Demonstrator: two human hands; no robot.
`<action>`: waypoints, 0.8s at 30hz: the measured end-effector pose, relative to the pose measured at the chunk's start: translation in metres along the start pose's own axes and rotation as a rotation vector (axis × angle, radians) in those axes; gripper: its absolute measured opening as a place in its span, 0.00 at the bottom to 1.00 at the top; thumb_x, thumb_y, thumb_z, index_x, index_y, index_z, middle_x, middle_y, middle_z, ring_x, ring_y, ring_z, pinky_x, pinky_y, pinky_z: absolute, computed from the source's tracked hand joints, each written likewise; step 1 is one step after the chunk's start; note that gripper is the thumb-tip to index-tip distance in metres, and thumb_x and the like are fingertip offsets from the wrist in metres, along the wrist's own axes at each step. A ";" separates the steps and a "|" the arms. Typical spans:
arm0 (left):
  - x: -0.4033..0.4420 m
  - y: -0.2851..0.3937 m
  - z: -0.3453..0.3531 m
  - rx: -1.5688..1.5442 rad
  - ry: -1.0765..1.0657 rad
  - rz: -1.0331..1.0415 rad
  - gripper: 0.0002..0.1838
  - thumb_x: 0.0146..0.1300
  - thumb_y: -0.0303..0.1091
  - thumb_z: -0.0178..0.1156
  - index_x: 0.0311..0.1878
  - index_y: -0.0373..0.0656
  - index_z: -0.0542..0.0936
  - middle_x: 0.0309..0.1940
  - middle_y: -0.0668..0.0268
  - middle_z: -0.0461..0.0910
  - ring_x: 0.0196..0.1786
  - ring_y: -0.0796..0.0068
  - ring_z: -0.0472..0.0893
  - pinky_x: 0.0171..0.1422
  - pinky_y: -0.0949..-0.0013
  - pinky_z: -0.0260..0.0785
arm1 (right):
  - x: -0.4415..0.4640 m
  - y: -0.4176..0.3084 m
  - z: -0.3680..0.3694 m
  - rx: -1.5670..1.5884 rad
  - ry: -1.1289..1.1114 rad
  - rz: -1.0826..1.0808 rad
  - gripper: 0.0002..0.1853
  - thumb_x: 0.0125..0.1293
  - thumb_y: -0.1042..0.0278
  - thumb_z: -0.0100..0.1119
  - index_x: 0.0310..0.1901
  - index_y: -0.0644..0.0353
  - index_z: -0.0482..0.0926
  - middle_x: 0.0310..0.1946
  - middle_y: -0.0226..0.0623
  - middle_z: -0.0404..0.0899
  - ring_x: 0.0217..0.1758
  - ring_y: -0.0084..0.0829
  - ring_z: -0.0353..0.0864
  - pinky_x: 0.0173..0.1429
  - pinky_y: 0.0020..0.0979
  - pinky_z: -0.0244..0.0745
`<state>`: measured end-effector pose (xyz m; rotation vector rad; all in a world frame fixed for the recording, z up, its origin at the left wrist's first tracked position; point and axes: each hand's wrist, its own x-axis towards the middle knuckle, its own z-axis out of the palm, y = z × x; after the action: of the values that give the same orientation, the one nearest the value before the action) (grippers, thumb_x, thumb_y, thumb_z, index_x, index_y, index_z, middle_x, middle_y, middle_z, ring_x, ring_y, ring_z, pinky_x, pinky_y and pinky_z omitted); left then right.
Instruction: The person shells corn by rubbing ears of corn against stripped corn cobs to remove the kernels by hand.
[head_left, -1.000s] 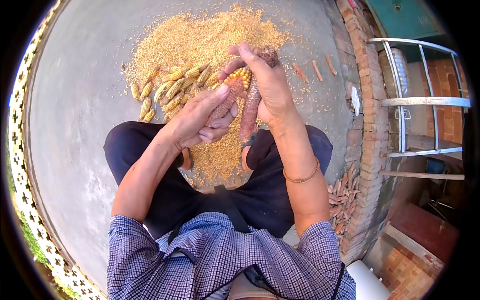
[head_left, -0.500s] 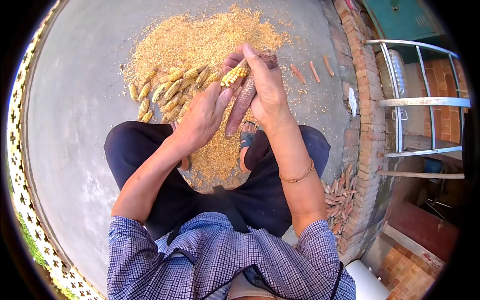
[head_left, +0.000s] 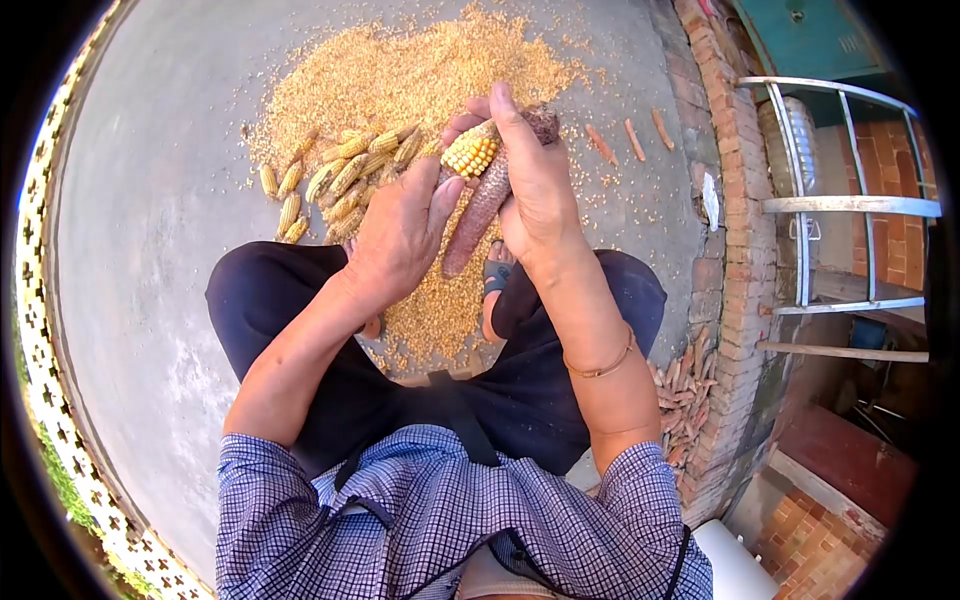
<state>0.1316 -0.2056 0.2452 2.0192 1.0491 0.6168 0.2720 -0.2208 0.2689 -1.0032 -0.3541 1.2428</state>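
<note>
Above the loose kernels (head_left: 425, 315) on the ground, my two hands come together around a partly shelled ear of corn (head_left: 470, 152). Its visible side has yellow kernels. My left hand (head_left: 403, 225) is closed at the near end of the ear, thumb extended along it. My right hand (head_left: 537, 185) is wrapped around a bare reddish corn cob (head_left: 475, 225), which lies slanting against the ear. The thumb of this hand points up beside the ear. Its other fingers are partly hidden behind the ear and cob.
A wide heap of shelled kernels (head_left: 370, 85) spreads ahead, with several unshelled ears (head_left: 347, 175) at its near left. A few bare cobs (head_left: 602, 145) lie right of it. More cobs (head_left: 685, 395) are piled by the brick edging (head_left: 735, 210). A metal rack (head_left: 850, 204) stands beyond.
The ear has turned between my hands, and a broader patch of yellow kernels now shows. The bare cob's lower end has shifted slightly left.
</note>
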 end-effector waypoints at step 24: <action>-0.003 0.007 0.016 -0.149 -0.002 0.015 0.12 0.77 0.36 0.44 0.49 0.35 0.72 0.21 0.63 0.73 0.25 0.76 0.74 0.31 0.66 0.67 | -0.005 0.000 0.010 -0.130 0.169 -0.160 0.17 0.74 0.56 0.53 0.35 0.64 0.76 0.25 0.42 0.81 0.27 0.33 0.83 0.33 0.32 0.79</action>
<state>0.1446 -0.2175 0.2412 1.8995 0.9589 0.6810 0.2633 -0.2207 0.2755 -1.1594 -0.3792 0.9933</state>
